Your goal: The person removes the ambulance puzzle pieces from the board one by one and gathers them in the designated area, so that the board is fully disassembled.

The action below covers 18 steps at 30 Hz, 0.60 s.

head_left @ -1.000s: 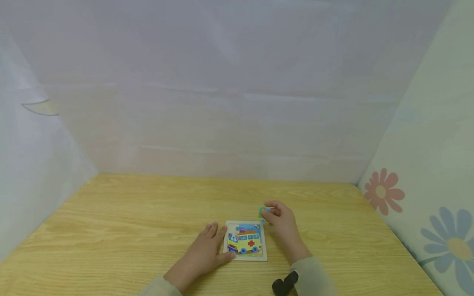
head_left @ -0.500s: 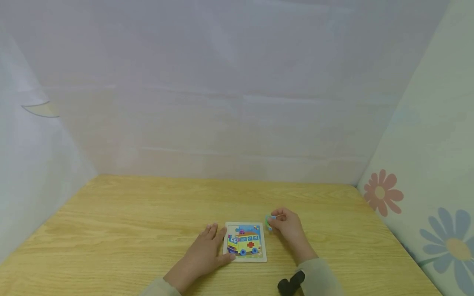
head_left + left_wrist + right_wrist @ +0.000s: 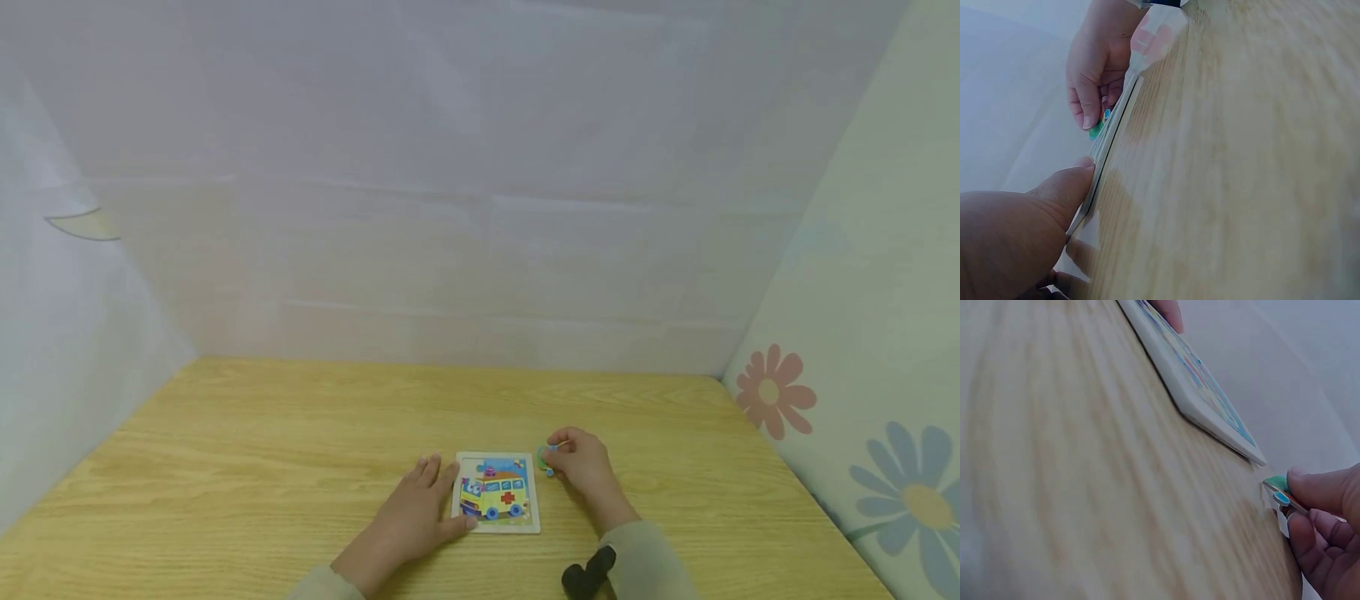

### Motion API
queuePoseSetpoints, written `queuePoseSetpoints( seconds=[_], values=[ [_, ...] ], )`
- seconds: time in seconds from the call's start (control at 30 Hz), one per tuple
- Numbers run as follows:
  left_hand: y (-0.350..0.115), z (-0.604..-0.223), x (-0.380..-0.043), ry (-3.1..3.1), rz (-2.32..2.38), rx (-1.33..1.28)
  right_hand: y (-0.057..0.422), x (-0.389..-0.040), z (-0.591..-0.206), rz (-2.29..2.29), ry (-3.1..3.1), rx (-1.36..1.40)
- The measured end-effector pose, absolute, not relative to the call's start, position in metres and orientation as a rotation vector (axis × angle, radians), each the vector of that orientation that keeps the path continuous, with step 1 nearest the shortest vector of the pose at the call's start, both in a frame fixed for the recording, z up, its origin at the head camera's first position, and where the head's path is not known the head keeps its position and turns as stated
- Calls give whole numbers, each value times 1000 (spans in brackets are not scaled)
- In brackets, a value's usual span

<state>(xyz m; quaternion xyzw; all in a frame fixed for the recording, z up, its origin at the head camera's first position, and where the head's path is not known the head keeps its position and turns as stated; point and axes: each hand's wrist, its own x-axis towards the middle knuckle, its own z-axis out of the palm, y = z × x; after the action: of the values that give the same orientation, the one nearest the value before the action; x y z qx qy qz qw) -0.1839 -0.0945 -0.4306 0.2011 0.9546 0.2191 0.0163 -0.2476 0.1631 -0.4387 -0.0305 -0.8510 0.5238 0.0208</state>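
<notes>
A square jigsaw puzzle (image 3: 504,498) in a pale frame lies on the table and pictures a yellow ambulance with a red cross. The upper left part of its picture is bare and pale. My left hand (image 3: 417,510) rests at the frame's left side with spread fingers, its thumb (image 3: 1071,186) on the near left corner. Just right of the frame, my right hand (image 3: 587,468) pinches a small puzzle piece (image 3: 1277,483) between thumb and fingers. The piece, green and blue, stands tilted near the tabletop, apart from the frame; the fingers hide part of it.
The wood-grain table (image 3: 300,433) runs back to a pale cloth wall (image 3: 465,250). On the right, a cloth side wall (image 3: 885,350) carries printed flowers. A black device (image 3: 589,573) sits at the right sleeve.
My right hand has drawn the puzzle piece nearer and slightly right, from beyond the frame's far right corner to beside it, turning the piece. My left hand has stayed in place.
</notes>
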Motion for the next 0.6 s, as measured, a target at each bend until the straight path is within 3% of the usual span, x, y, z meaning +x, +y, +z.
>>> queuePoseSetpoints(
  seconds=[0.27,0.6],
  values=[
    [-94,-430,-183,2961,698,625,161,-249,-433,1262,-2779,-82],
    [-96,-431,-184,2968,677,632,158,-245,-428,1129,-2848,-42]
  ],
)
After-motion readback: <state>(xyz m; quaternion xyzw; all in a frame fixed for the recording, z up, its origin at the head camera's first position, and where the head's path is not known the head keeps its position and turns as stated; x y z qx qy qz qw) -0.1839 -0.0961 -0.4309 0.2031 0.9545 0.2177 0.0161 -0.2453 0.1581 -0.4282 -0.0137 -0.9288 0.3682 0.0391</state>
